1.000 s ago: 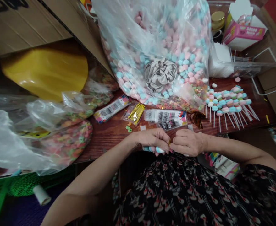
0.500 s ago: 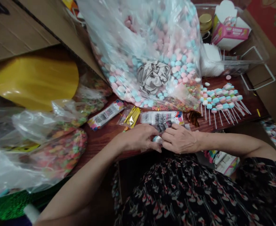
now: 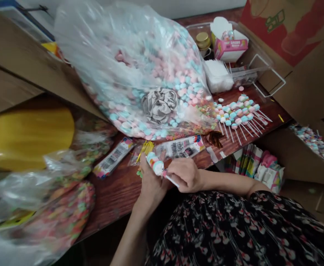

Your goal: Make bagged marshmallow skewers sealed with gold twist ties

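Observation:
A candy stick [image 3: 156, 165] with blue, white and orange pieces on a white stick is between my hands at the table's front edge. My left hand [image 3: 152, 183] is wrapped round its candy end, fingers behind it and thumb along the side. At the neck, by a small pink spot, my right hand [image 3: 185, 174] pinches it, and the white stick points down to the right. Just behind lie printed wrappers [image 3: 180, 147] and a bundle of yellow ties [image 3: 146, 147]. More printed wrappers [image 3: 114, 157] lie to the left.
A huge clear bag of pastel candies [image 3: 151, 66] with a grey scrunchie [image 3: 160, 105] on it fills the back. Finished-looking candy sticks [image 3: 241, 114] lie right, before a clear bin [image 3: 261, 61]. Bags of colourful candy [image 3: 68, 207] and a yellow round object [image 3: 29, 136] stand left.
The view has shifted, moving the scene leftward. My hands have turned and parted slightly, so the candy stick between them now shows clearly; before, it was mostly covered.

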`<state>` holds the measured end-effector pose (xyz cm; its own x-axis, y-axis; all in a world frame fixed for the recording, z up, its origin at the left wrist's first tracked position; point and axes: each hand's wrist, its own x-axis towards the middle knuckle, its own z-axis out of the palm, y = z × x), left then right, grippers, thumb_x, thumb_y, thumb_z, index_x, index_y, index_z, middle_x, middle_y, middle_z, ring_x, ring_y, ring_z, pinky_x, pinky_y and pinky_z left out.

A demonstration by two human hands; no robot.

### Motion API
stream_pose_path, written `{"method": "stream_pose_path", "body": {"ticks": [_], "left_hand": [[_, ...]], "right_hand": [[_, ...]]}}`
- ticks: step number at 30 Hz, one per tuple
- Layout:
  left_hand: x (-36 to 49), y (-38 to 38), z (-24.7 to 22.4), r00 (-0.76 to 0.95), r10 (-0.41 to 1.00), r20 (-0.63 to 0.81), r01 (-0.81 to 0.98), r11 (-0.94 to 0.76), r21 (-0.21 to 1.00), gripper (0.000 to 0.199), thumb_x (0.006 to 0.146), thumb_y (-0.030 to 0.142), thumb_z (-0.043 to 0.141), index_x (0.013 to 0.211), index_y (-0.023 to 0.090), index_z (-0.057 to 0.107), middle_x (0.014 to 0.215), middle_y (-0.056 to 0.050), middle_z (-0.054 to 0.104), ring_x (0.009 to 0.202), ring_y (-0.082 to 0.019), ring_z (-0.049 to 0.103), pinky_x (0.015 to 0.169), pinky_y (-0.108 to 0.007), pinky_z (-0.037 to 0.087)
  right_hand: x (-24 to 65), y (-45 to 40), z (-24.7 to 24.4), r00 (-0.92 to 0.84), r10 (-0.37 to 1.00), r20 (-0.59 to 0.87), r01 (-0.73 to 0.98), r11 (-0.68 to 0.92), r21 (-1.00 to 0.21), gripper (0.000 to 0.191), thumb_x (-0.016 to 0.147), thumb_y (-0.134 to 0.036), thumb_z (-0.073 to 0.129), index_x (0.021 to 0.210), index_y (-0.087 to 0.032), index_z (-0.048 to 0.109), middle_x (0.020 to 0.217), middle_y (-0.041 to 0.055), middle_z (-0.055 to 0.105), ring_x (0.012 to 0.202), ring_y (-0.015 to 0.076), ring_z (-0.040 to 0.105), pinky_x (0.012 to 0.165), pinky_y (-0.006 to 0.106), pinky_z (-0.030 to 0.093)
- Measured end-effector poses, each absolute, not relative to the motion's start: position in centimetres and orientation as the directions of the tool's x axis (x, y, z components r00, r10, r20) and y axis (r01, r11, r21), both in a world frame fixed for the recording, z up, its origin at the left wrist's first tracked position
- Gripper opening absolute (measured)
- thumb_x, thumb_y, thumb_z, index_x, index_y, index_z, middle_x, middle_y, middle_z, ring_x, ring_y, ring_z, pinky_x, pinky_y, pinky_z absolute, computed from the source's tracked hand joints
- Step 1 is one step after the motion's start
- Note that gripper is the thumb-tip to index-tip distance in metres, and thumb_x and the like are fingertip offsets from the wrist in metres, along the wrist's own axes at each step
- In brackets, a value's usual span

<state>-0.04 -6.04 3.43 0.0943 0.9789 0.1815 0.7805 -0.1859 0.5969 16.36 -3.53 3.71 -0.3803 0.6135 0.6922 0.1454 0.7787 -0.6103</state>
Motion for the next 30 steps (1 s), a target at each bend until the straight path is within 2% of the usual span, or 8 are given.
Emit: {"method": "stream_pose_path", "body": {"ticks": [4,7,10,13,19,23,26,30], "left_hand": [[-0.3,-6.9,5.8,-0.037,0.998,0.051,0.598,-0.019,0.801,0.054,0.086,0.04,0.055,0.136,0.019,0.053,0.121,-0.013,0.062,0.108,-0.028,0.061,0.098,-0.044,0.047],[-0.4,-7.8,6.9,0.096,0.962,-0.255,0.146,0.24,0.96,0.065,0.087,0.052,0.053,0.143,0.021,0.044,0.108,-0.012,0.07,0.077,-0.021,0.068,0.066,-0.032,0.055],[-0.8,-8.3,6.7,0.409,0.84,-0.357,-0.2,0.464,0.863,0.096,0.075,0.06,0.066,0.153,0.029,0.017,0.118,-0.016,0.067,0.074,-0.022,0.071,0.056,-0.03,0.055],[-0.9,-8.5,6.5,0.645,0.66,-0.386,-0.233,0.651,0.723,0.112,0.069,0.056,0.074,0.153,0.034,0.003,0.124,-0.02,0.063,0.084,-0.031,0.073,0.06,-0.037,0.059],[0.0,-9.1,8.3,0.832,0.394,-0.391,-0.109,0.807,0.581,0.065,0.075,0.048,0.066,0.128,0.016,0.047,0.11,-0.023,0.068,0.076,-0.032,0.073,0.049,-0.032,0.055],[0.1,-8.7,9.8,0.782,0.427,-0.455,0.06,0.675,0.735,0.031,0.08,0.037,0.062,0.101,0.014,0.056,0.089,-0.01,0.068,0.048,-0.011,0.058,0.039,-0.019,0.037],[0.6,-8.4,10.3,0.679,0.561,-0.473,0.382,0.28,0.881,0.014,0.086,0.03,0.053,0.087,0.017,0.056,0.079,-0.002,0.061,0.056,-0.01,0.053,0.051,-0.022,0.044],[2.4,-8.9,9.3,0.47,0.851,-0.236,0.815,-0.315,0.487,0.015,0.081,0.011,0.045,0.087,0.015,0.058,0.087,-0.009,0.059,0.077,-0.02,0.056,0.071,-0.034,0.05]], "right_hand": [[17.6,-2.9,3.5,-0.393,0.474,0.788,0.099,0.874,-0.476,0.009,0.091,-0.017,0.045,0.088,-0.017,0.052,0.072,0.0064,0.061,0.067,0.0158,0.057,0.064,0.029,0.044],[19.0,-2.2,3.8,-0.478,0.305,0.824,0.053,0.946,-0.319,0.012,0.092,-0.017,0.043,0.086,-0.017,0.053,0.072,0.0054,0.06,0.064,0.0147,0.053,0.062,0.029,0.041],[19.9,-1.6,4.5,-0.613,0.063,0.788,0.031,0.998,-0.056,0.014,0.093,-0.022,0.047,0.082,-0.018,0.055,0.071,0.0028,0.058,0.063,0.0136,0.05,0.062,0.029,0.037],[20.4,-0.7,5.5,-0.677,-0.188,0.711,-0.061,0.978,0.2,0.012,0.092,-0.025,0.052,0.083,-0.02,0.058,0.072,0.0004,0.057,0.064,0.0123,0.048,0.06,0.029,0.034],[20.6,1.1,7.3,-0.646,-0.44,0.624,-0.263,0.895,0.36,0.017,0.094,-0.03,0.05,0.082,-0.021,0.06,0.075,0.0019,0.058,0.064,0.0128,0.048,0.057,0.03,0.03],[20.8,1.5,8.2,-0.647,-0.49,0.584,-0.323,0.87,0.372,0.018,0.094,-0.024,0.048,0.082,-0.02,0.061,0.074,0.0018,0.058,0.063,0.0128,0.048,0.056,0.03,0.029],[20.5,1.9,8.3,-0.712,-0.535,0.455,-0.426,0.844,0.326,0.022,0.095,-0.02,0.044,0.078,-0.019,0.058,0.068,0.0003,0.054,0.06,0.0125,0.046,0.055,0.03,0.028],[20.0,3.4,7.9,-0.885,-0.397,0.242,-0.385,0.918,0.097,0.022,0.094,-0.015,0.04,0.078,-0.018,0.056,0.071,0.0021,0.057,0.063,0.0133,0.048,0.057,0.029,0.03]]}}
